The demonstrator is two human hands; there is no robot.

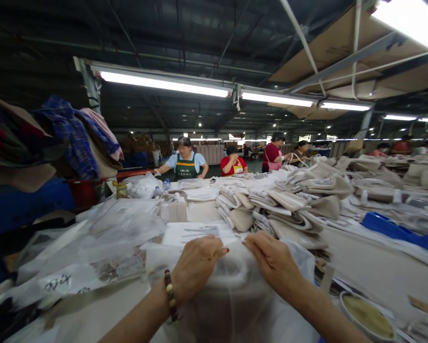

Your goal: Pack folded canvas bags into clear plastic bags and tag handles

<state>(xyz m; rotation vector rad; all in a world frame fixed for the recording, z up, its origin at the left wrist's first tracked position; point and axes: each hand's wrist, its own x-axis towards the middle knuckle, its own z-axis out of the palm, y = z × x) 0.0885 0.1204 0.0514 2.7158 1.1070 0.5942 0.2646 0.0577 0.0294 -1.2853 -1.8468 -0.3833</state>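
We are pinching the top edge of a clear plastic bag with our left hand and right hand; it is lying on the table before us, holding pale fabric. Behind it, folded bags are piling up.

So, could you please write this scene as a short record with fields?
Place: large workshop, long table
Left hand: pinching the top edge of a clear plastic bag
Right hand: pinching the same edge
Wrist: bead bracelet on the left
Behind: folded cloth bags, printed sheet
Others: co-workers at the far end
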